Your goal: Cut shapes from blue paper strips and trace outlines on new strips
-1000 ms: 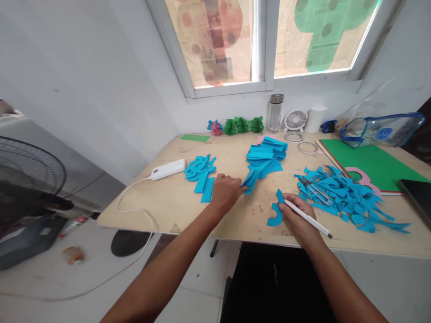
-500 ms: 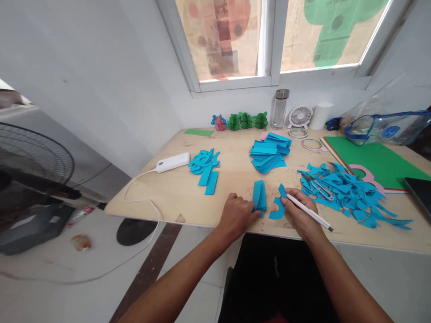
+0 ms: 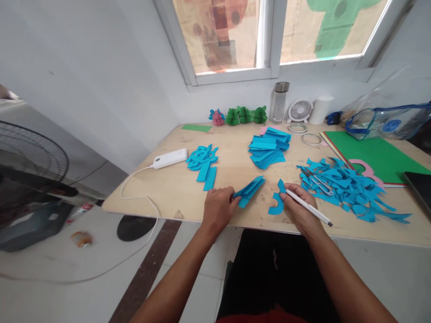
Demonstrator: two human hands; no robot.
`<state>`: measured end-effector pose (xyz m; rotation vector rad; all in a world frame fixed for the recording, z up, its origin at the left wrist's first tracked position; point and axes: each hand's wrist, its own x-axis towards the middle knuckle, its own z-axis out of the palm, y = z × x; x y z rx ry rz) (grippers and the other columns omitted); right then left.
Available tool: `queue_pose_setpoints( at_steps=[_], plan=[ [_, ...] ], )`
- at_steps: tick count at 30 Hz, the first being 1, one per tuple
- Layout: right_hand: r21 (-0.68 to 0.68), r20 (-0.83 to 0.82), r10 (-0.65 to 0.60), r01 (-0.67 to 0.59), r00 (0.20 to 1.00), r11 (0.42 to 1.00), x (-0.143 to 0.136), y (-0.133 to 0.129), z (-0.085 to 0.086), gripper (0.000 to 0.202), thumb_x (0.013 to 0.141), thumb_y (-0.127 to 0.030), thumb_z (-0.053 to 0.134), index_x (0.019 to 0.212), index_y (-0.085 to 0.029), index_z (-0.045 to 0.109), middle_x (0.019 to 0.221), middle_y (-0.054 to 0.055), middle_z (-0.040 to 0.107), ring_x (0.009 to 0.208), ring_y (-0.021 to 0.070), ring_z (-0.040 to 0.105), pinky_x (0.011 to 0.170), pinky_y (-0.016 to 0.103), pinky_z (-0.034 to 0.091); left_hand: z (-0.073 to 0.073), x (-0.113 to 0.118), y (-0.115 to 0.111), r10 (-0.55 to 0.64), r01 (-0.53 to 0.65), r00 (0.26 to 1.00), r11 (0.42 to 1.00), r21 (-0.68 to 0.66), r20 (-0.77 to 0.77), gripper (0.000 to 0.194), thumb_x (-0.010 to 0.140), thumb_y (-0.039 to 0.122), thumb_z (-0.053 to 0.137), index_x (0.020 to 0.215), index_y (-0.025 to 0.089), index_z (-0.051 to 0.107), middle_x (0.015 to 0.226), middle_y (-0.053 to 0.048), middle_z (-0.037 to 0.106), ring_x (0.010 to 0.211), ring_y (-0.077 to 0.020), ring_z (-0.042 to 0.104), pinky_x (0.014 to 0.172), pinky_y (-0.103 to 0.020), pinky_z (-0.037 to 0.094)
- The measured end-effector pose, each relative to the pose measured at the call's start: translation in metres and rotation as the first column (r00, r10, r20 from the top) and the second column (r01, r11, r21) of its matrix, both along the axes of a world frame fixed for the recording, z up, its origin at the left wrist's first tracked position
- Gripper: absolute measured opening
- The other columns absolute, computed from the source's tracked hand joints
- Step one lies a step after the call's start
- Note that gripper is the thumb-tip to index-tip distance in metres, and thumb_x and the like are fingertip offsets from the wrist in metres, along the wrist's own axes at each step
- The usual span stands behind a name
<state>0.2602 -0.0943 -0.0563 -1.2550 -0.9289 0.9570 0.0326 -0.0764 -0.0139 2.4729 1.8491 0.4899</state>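
Between the fingers and thumb of my left hand [image 3: 219, 204] is a folded blue paper strip [image 3: 252, 190], tilted up to the right over the table's front part. My right hand [image 3: 298, 206] pinches a curved blue paper cutout [image 3: 278, 204] and also holds a white pen [image 3: 310, 207], whose dark end points down to the right. To the left lie two folded blue strips [image 3: 206, 176] below a heap of blue cutouts [image 3: 202, 157]. A stack of folded blue paper [image 3: 269, 148] lies beyond my hands.
Blue paper scraps [image 3: 346, 188] are heaped at right with a small cutter [image 3: 321, 184] on them. Green sheets [image 3: 377, 152] lie behind. A white power bank [image 3: 170, 159] with a cable is at left. A bottle [image 3: 279, 103] and small fan [image 3: 301, 111] stand at the back.
My left hand has lifted the folded blue strip and moved left, tipping it from upright to slanted. My right hand stays about where it was, with the pen and cutout.
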Motion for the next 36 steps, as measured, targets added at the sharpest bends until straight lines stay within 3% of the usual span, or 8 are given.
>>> queue_pose_setpoints(
  at_steps=[6,11,17,21,25,31,36],
  plan=[
    [-0.032,0.007,0.02,-0.02,1.0,0.999,0.0,0.0,0.001,0.037,0.063,-0.043,0.079,0.09,-0.02,0.067,0.075,0.001,0.066,0.065,0.0157,0.059,0.061,0.028,0.047,-0.014,-0.004,-0.023,0.031,-0.027,0.999,0.981,0.194,-0.017,0.015,0.077,0.008,0.059,0.071,0.02,0.052,0.067,-0.003,0.063,0.071,-0.0226,0.06,0.076,-0.035,0.038],
    [-0.075,0.051,0.034,-0.03,0.998,0.997,-0.007,0.002,0.013,0.036,0.061,-0.042,0.078,0.088,-0.02,0.067,0.072,0.0,0.065,0.062,0.0142,0.057,0.057,0.026,0.045,-0.026,0.012,-0.045,-0.042,0.028,0.995,0.989,0.148,0.089,0.015,0.077,0.009,0.059,0.075,0.021,0.05,0.066,-0.001,0.06,0.065,-0.0202,0.057,0.071,-0.033,0.038],
    [-0.023,0.203,0.253,-0.254,0.946,0.967,-0.026,0.021,0.033,0.025,0.069,-0.038,0.07,0.087,-0.02,0.067,0.071,0.0,0.066,0.063,0.0147,0.057,0.058,0.025,0.044,-0.027,0.023,-0.051,-0.05,0.041,0.995,0.992,0.117,0.081,0.019,0.074,0.006,0.058,0.074,0.022,0.047,0.068,-0.001,0.059,0.067,-0.0209,0.055,0.071,-0.034,0.038],
    [0.0,0.449,0.313,-0.351,0.837,0.937,-0.04,0.045,0.023,0.02,0.077,-0.036,0.059,0.088,-0.022,0.067,0.066,-0.001,0.065,0.058,0.0145,0.056,0.055,0.025,0.042,-0.028,0.023,-0.05,-0.065,0.057,0.996,0.992,0.11,0.065,0.021,0.071,0.005,0.057,0.073,0.022,0.045,0.072,-0.003,0.06,0.072,-0.0224,0.054,0.071,-0.035,0.038],
    [-0.009,0.535,0.311,-0.363,0.786,0.932,-0.047,0.061,0.011,0.016,0.074,-0.031,0.06,0.086,-0.023,0.068,0.065,-0.002,0.065,0.058,0.0155,0.056,0.055,0.026,0.039,-0.03,0.02,-0.053,-0.091,0.077,0.992,0.986,0.15,0.092,0.02,0.073,0.006,0.055,0.072,0.022,0.044,0.075,-0.004,0.059,0.073,-0.0228,0.053,0.071,-0.037,0.039],
    [0.001,0.596,0.282,-0.352,0.752,0.936,-0.05,0.074,0.013,0.013,0.073,-0.026,0.057,0.081,-0.024,0.067,0.065,-0.001,0.064,0.062,0.0164,0.056,0.056,0.026,0.038,-0.035,0.009,-0.073,-0.115,0.079,0.971,0.982,0.17,0.209,0.018,0.075,0.005,0.053,0.075,0.021,0.045,0.079,-0.004,0.06,0.078,-0.0222,0.053,0.075,-0.037,0.04],
    [0.034,0.591,0.244,-0.326,0.769,0.945,-0.057,0.09,0.012,0.015,0.072,-0.026,0.057,0.083,-0.022,0.067,0.062,-0.001,0.062,0.057,0.0168,0.053,0.056,0.027,0.037,-0.038,0.008,-0.088,-0.144,0.079,0.942,0.973,0.215,0.303,0.018,0.077,0.004,0.05,0.077,0.021,0.044,0.082,-0.005,0.061,0.082,-0.0228,0.054,0.075,-0.037,0.039]
  ],
)
